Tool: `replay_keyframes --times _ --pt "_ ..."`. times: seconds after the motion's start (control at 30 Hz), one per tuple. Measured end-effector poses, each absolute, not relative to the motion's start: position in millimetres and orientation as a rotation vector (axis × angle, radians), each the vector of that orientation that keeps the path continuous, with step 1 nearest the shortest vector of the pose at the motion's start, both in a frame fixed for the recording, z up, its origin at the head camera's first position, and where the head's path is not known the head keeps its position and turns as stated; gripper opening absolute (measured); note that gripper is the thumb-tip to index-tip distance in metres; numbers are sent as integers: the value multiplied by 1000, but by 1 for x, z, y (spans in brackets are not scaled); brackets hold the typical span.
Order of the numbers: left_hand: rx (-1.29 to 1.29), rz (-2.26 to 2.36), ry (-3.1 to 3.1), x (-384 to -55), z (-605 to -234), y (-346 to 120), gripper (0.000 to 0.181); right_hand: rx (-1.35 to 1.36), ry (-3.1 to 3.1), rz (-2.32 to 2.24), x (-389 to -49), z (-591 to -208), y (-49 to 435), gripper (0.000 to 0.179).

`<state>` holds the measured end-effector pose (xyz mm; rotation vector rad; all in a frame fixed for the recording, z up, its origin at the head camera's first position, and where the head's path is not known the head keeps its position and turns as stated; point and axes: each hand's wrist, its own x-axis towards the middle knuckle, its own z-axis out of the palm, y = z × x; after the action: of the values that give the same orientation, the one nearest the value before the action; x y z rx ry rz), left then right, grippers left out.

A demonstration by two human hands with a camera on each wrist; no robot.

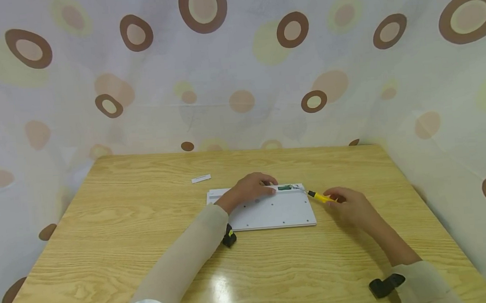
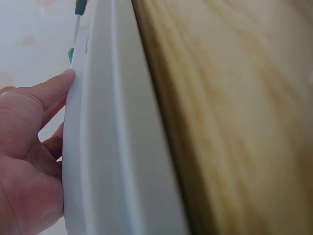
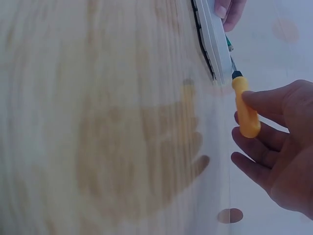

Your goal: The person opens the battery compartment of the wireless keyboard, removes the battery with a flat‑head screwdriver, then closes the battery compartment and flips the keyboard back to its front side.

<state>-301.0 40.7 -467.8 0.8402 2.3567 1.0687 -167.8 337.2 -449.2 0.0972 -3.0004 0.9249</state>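
Observation:
A white keyboard lies face down on the table, with small screw holes across its back. In the raised strip along its far side is an uncovered battery slot with a green battery in it. My left hand holds the keyboard by this strip, thumb on the near side just left of the slot and fingers curving over toward the far edge. My right hand pinches the yellow handle of a screwdriver between thumb and fingers. The screwdriver's thin metal shaft points left, its tip at the right end of the slot.
A small white battery cover lies on the wooden table behind and left of the keyboard. A patterned cloth with brown rings hangs close behind the table and along its sides.

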Motion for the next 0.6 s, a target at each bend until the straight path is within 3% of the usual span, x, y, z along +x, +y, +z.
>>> replay_keyframes --times 0.37,0.6 --pt "833 1075 2358 -299 -468 40 35 118 -3076 1010 -163 -447 335 35" --pt "835 1072 2361 -300 -469 40 34 -5 -3019 1012 -159 -449 353 38"
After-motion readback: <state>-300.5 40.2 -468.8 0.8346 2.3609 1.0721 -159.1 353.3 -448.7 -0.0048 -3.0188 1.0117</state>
